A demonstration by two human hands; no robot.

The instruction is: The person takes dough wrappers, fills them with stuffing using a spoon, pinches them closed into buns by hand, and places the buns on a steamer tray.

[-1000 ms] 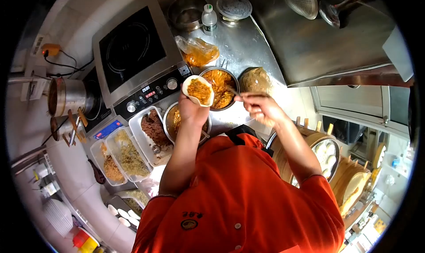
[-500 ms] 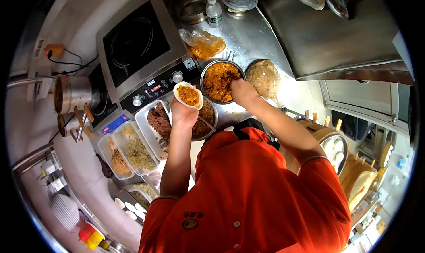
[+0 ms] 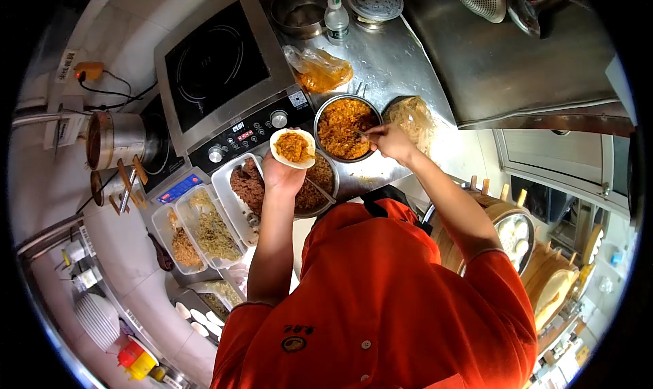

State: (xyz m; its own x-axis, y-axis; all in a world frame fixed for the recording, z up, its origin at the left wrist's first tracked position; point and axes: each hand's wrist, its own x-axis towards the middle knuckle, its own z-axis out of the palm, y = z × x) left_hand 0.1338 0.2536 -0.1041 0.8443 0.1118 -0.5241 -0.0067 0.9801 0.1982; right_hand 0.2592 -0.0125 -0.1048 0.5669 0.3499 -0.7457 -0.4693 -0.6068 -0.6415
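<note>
A round of pale dough [image 3: 277, 136] with orange-brown filling [image 3: 294, 146] heaped in its middle rests in my left hand [image 3: 284, 176], whose fingers curl up around it from below. My right hand [image 3: 394, 144] is pinched at the right rim of a round metal bowl [image 3: 320, 110] full of the same orange-brown filling. A thin utensil, its lower end in the filling, runs from the right fingers; its exact kind is hidden. Below the left hand's wrist side sits a second bowl of brown filling [image 3: 314, 188], partly covered by the arm.
Plastic tubs of minced fillings [image 3: 216, 236] and dark red paste [image 3: 246, 185] stand left. An induction cooker [image 3: 214, 59] lies behind them. A bag of orange food [image 3: 320, 69], a bottle [image 3: 336, 21] and a bag of pale strands [image 3: 411, 120] surround the bowl. Bamboo steamers [image 3: 469, 215] stand right.
My right hand has drawn back slightly to the right from over the filling, and the thin utensil now shows. The left hand still holds the filled dough, tilted a little differently.
</note>
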